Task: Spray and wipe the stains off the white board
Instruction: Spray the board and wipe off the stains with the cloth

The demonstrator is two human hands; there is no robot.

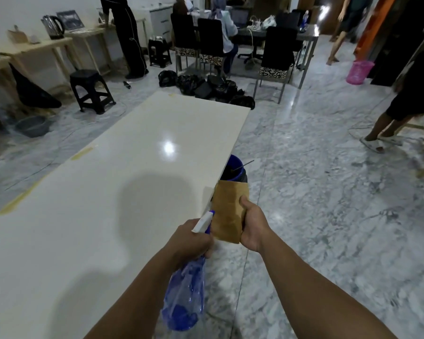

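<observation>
Both forearms outstretched, left hand (pixel 190 242) and right hand (pixel 253 222) fisted.

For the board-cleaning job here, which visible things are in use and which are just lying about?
In use:
- white board
- spray bottle in left hand
- brown cloth in right hand

Lying about:
- blue bucket beside the board
- black stool
- kettle
- pink basket
- grey basin
- black bags
</observation>
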